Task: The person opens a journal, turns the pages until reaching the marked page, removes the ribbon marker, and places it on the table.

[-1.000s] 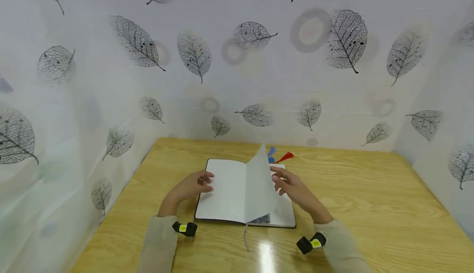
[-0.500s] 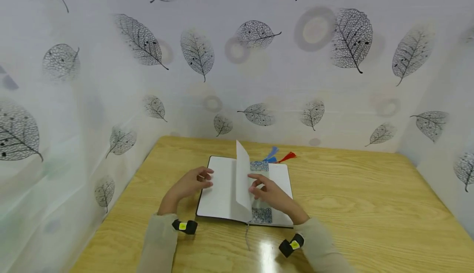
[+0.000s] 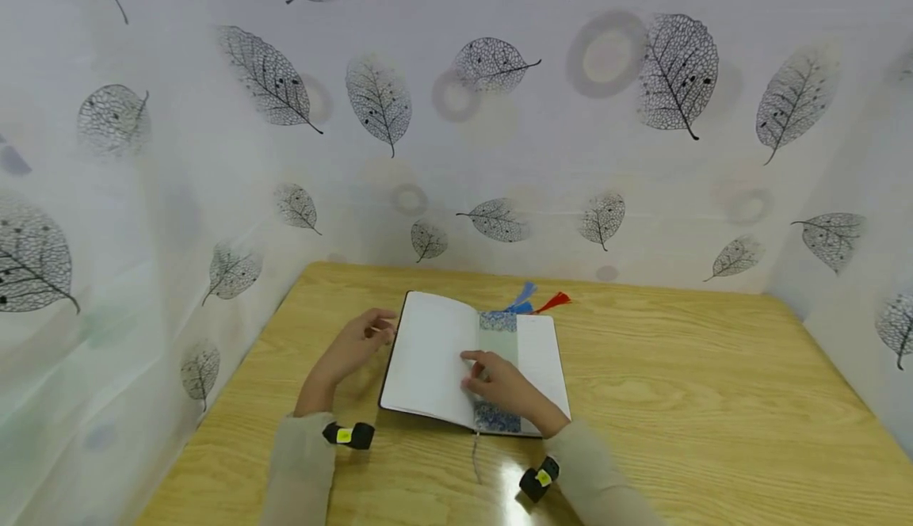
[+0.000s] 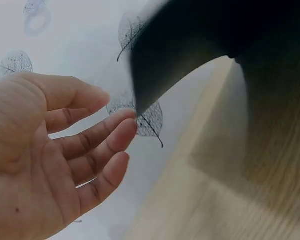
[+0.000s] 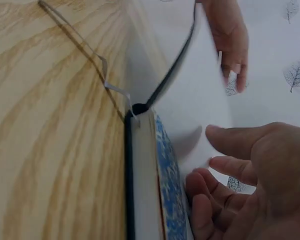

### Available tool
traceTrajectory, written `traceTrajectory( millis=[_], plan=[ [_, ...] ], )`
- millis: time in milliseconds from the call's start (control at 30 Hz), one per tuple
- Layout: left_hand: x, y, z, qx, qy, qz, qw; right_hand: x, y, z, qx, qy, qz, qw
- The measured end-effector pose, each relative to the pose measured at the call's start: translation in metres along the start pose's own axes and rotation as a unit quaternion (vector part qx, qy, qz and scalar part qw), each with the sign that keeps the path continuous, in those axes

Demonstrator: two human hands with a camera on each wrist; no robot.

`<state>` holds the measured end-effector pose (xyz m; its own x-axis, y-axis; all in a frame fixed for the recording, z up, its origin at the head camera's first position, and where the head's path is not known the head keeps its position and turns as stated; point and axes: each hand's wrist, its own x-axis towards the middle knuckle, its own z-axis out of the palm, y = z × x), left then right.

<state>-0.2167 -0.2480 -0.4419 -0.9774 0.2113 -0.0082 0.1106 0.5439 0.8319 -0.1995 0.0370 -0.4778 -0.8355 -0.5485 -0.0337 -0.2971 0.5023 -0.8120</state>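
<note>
pale beige sleeves (image 3: 303, 463) are worn with black wrist devices (image 3: 363, 436), each bearing a yellow patch (image 3: 345, 436).

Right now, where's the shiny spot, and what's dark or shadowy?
Head view: white glare on the table, low in the picture; left wrist view: the notebook cover looks nearly black; right wrist view: the thin ribbon has a shadow beside it.

R hand (image 5: 255, 175) nr open ntbk (image 5: 187, 95)
</note>
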Motion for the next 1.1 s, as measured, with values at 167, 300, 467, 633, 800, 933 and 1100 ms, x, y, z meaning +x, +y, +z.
traceTrajectory(
  millis=[167, 300, 467, 633, 800, 933, 1100],
  plan=[
    [0.000, 0.009, 0.003, -0.011, 0.016, 0.015, 0.9997, 0.002, -0.005, 0.008, -0.079, 0.026, 0.034, 0.9960],
    [0.002, 0.017, 0.015, -0.011, -0.010, 0.024, 0.9996, 0.003, -0.010, 0.011, -0.128, 0.031, 0.061, 0.9894],
    [0.009, 0.010, 0.033, -0.008, -0.068, 0.012, 0.9976, 0.007, -0.013, 0.011, -0.145, 0.032, 0.076, 0.9860],
    [0.012, -0.003, 0.042, -0.013, -0.081, -0.019, 0.9964, 0.011, -0.013, 0.016, -0.168, 0.028, 0.097, 0.9807],
    [0.011, -0.008, 0.047, -0.002, -0.094, -0.036, 0.9949, 0.013, -0.012, 0.021, -0.197, 0.025, 0.109, 0.9741],
    [0.011, -0.006, 0.050, 0.010, -0.101, -0.056, 0.9933, 0.012, -0.013, 0.022, -0.202, 0.028, 0.105, 0.9732],
    [0.012, -0.003, 0.053, 0.037, -0.099, -0.049, 0.9932, 0.010, -0.013, 0.019, -0.184, 0.037, 0.098, 0.9773]
  ],
)
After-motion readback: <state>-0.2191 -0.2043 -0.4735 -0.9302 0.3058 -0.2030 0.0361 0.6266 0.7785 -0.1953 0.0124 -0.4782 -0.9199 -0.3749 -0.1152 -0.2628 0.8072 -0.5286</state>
